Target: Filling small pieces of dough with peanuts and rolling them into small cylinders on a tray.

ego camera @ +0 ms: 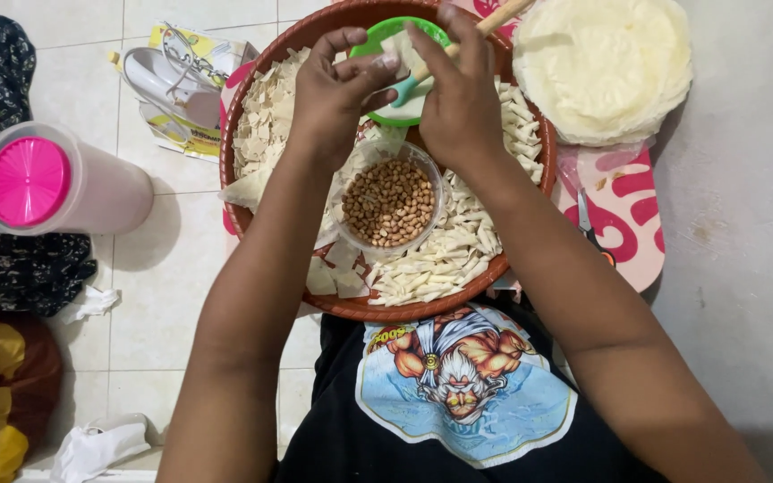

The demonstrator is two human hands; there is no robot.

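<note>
Pale square floor tiles (163,295) with thin grout lines cover the left side, lit evenly; a plain grey cement surface (744,224) runs down the right, faintly stained, with soft shadows on both

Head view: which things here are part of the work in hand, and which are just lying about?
In use:
left hand and right hand pinching a small wrapper piece
brown tray of folded pieces
bowl of peanuts
green dish
stack of round wrappers

Lying about:
pink-lidded container
white shoe
crumpled tissues
</note>
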